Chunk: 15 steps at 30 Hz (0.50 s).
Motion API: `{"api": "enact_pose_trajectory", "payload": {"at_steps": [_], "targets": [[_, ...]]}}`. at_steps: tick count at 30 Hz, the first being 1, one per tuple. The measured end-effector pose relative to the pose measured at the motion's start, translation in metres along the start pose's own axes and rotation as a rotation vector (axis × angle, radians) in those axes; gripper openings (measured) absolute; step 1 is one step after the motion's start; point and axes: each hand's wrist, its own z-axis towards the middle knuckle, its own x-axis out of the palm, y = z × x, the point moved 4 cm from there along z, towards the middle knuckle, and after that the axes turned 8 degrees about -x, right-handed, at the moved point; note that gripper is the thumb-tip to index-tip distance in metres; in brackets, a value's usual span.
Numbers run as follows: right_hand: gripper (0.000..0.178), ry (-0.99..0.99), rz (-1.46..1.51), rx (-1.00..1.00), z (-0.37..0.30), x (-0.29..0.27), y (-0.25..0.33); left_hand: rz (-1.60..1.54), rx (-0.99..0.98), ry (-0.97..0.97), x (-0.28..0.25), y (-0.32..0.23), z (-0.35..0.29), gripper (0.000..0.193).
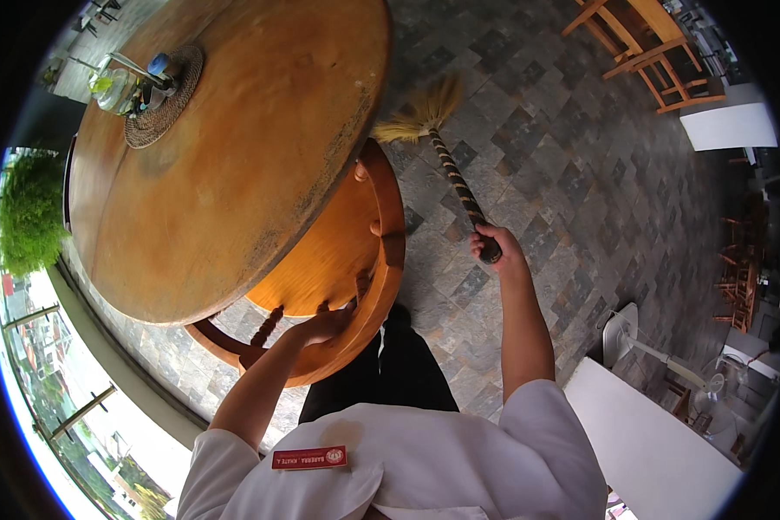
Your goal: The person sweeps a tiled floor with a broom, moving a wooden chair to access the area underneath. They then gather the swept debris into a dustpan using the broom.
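The round wooden table (225,147) filled the upper left of the view, its top tilted toward the camera by the lens. Tucked against its near edge stood a round-backed wooden chair (338,251), its seat partly under the tabletop and its curved back rail toward the person. The stone-tiled floor (563,173) spread out to the right.

The broom (446,152) lay on a diagonal: its striped handle ran from the right hand (494,247) up and to the left, ending in the straw head (420,113), which sat on the tiles just beside the table's rim. So the long axis pointed away from the person and toward the table, with the bristles near the chair's far side. The right hand was closed around the handle's near end, arm stretched forward. The left hand (325,325) rested on the chair's back rail, fingers curled over it; how firmly it gripped could not be told.

The chair and table stood directly left of the broom head, blocking a sweep in that direction.

Further off, 1 woven mat (165,100) with a glass jar (113,87) sat on the table's far side, wooden chairs (659,52) stood at the upper right, and a white tabletop (650,442) lay at the lower right.
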Motion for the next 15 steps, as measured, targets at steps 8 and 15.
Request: {"api": "enact_pose_trajectory", "payload": {"at_steps": [8,15], "targets": [[0.032,-0.369,-0.469,-0.199,-0.175,-0.013,0.028,-0.511,-0.350,0.346,0.006,-0.012,0.003,0.091],[0.013,-0.679,-0.871,-0.171,-0.095,-0.048,0.118,-0.323,-0.365,-0.138,0.022,0.014,0.021,0.078]]}}
